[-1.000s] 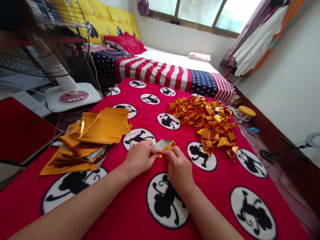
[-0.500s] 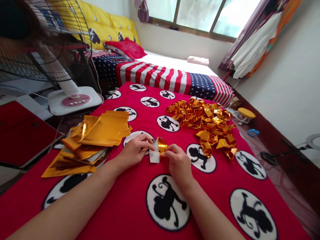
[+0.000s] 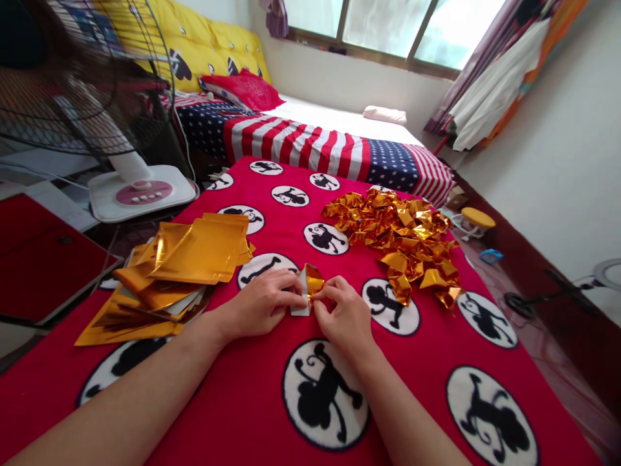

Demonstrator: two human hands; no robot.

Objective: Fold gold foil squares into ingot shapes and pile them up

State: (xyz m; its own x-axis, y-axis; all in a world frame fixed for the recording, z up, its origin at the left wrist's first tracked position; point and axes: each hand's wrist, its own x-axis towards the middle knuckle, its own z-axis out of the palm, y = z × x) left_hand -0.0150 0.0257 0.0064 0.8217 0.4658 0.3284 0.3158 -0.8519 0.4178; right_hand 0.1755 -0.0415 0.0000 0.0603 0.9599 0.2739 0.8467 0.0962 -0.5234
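Observation:
A small folded piece of gold foil paper (image 3: 314,279), with its white side showing on the left, is between my two hands on the red cloth (image 3: 242,395). My left hand (image 3: 269,299) has its fingers closed on the paper's left, white part. The fingers of my right hand (image 3: 343,312) pinch its right edge. To the left lies a loose stack of flat gold foil sheets (image 3: 201,249). A heap of folded gold foil pieces (image 3: 400,223) is at the back right of the cloth.
A white fan base (image 3: 142,193) stands beyond the cloth's left edge, beside a red panel (image 3: 48,259). Behind is a bed with a flag-patterned cover (image 3: 310,145). A yellow stool (image 3: 478,217) is on the floor at right.
My left hand has moved slightly right and down over the white part of the paper, its fingers now more curled. My right hand's fingers have drawn closer together at the paper's edge.

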